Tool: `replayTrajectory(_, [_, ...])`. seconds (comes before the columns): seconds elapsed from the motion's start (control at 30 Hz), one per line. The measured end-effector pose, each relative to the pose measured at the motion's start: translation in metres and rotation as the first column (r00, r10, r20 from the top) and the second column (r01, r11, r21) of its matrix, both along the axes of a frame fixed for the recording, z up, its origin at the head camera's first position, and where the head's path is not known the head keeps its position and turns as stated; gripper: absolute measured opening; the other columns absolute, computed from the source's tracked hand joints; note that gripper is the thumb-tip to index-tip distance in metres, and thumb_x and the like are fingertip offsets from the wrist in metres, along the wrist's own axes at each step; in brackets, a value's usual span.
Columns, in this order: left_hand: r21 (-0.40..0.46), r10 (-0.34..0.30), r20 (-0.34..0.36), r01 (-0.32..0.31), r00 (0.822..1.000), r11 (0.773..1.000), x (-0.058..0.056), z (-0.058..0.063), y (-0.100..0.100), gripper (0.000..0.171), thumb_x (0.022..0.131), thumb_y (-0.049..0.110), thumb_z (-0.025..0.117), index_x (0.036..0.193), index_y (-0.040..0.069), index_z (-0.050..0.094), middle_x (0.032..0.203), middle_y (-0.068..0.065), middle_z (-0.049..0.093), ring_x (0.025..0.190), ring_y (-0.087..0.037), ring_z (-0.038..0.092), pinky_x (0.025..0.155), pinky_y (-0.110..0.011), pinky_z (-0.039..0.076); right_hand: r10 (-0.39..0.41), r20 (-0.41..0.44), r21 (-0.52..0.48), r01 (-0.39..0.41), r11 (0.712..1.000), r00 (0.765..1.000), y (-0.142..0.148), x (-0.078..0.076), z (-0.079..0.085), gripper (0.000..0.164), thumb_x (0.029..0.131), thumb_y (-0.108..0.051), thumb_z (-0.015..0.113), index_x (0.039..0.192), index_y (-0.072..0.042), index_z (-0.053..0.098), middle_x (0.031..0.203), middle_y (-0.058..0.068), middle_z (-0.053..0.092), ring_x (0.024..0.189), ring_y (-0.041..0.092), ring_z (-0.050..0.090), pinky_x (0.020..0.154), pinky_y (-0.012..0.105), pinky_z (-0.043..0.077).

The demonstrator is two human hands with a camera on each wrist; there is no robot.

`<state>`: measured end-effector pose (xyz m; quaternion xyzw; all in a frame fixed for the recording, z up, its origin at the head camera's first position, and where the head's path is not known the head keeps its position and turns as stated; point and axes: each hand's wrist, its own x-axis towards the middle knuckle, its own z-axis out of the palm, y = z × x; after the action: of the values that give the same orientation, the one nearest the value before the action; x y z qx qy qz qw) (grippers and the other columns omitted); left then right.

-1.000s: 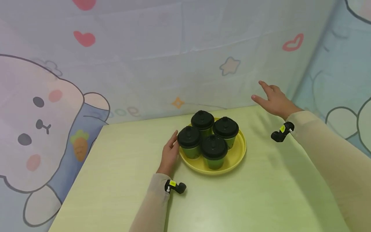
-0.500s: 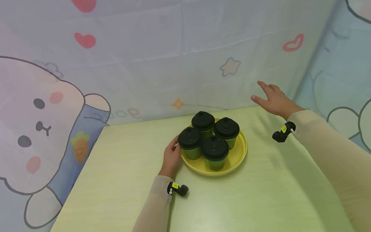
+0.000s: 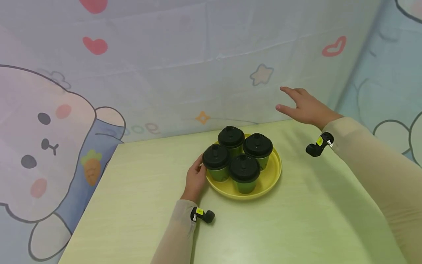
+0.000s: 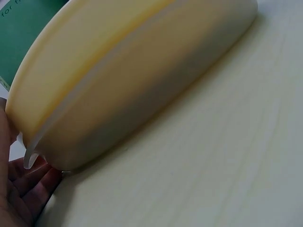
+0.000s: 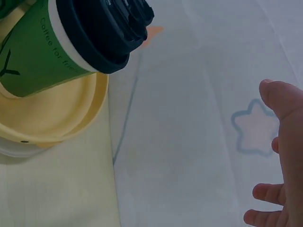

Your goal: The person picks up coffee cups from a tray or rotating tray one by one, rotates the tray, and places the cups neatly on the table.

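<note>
Several green paper coffee cups with black lids stand close together, upright, on a round yellow tray. My left hand is at the tray's left rim; in the left wrist view its fingers reach beneath the edge of the yellow tray while the thumb lies at the upper side, gripping it. My right hand hovers in the air behind and right of the tray, fingers spread, holding nothing. In the right wrist view, the nearest cup shows printed text, apart from my right hand.
The pale yellow table extends around the tray. A printed cloth hangs behind its back edge, with a second panel at the right. A cartoon animal is printed at the left.
My right hand has moved left and slightly up, staying spread. The left hand and the tray shifted slightly right earlier, with the left fingers drawing in at the rim; the cups kept their arrangement.
</note>
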<state>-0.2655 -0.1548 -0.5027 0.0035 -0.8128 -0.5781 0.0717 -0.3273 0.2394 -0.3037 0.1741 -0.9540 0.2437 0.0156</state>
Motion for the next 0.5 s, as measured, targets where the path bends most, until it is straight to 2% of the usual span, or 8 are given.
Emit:
replayTrajectory(0.17, [0.008, -0.005, -0.001, 0.005, 1.000, 1.000, 0.001, 0.001, -0.001, 0.044, 0.105, 0.034, 0.053, 0.149, 0.026, 0.053, 0.147, -0.001, 0.055, 0.123, -0.024, 0.060, 0.106, -0.044, 0.044, 0.065, -0.038, 0.016, -0.064, 0.998, 0.997, -0.013, 0.004, 0.014, 0.085, 0.098, -0.060, 0.053, 0.164, -0.024, 0.013, 0.163, 0.025, 0.018, 0.145, 0.046, 0.026, 0.112, 0.068, 0.024])
replayTrajectory(0.27, [0.008, -0.006, -0.002, 0.006, 1.000, 1.000, 0.002, 0.002, -0.003, 0.044, 0.105, 0.034, 0.053, 0.149, 0.025, 0.053, 0.146, -0.001, 0.056, 0.122, -0.024, 0.060, 0.106, -0.044, 0.045, 0.109, -0.050, 0.059, -0.106, 0.993, 0.993, -0.023, 0.006, 0.021, 0.085, 0.098, -0.058, 0.055, 0.164, -0.025, 0.014, 0.163, 0.023, 0.019, 0.145, 0.045, 0.029, 0.112, 0.067, 0.027])
replayTrajectory(0.5, [0.003, -0.002, 0.008, 0.002, 1.000, 1.000, 0.002, 0.002, -0.004, 0.044, 0.106, 0.035, 0.052, 0.149, 0.026, 0.053, 0.146, 0.000, 0.056, 0.121, -0.024, 0.060, 0.106, -0.044, 0.044, 0.227, -0.040, 0.147, -0.219, 0.964, 0.973, -0.045, 0.015, 0.031, 0.081, 0.098, -0.053, 0.060, 0.163, -0.024, 0.021, 0.161, 0.019, 0.026, 0.141, 0.040, 0.038, 0.110, 0.062, 0.034])
